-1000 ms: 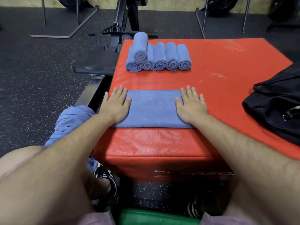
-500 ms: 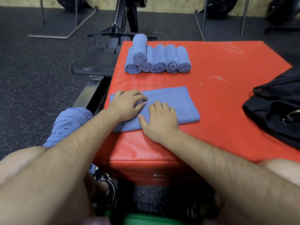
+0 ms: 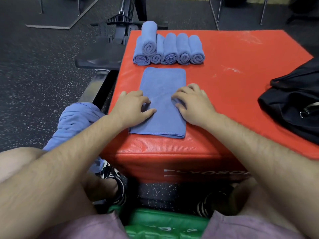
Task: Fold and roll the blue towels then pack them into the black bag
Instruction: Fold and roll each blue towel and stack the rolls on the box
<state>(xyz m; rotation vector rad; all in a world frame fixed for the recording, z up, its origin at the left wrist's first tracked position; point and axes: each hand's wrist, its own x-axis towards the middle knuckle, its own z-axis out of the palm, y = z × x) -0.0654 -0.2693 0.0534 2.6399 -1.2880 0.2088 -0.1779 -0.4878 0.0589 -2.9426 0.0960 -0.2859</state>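
Red plyo box [image 3: 224, 87]: six rolled towels [image 3: 170, 49], not yet packed, beyond the folded towel [image 3: 164, 80]; left hand [image 3: 133, 107] and right hand [image 3: 193, 104] pinch it.

Head camera looks forward-down, close over red box [image 3: 224, 94].

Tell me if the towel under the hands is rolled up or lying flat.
Flat, folded but not rolled. The towel lies as a flat strip on the red box, doubled edge nearest, unlike the rolled towels behind.
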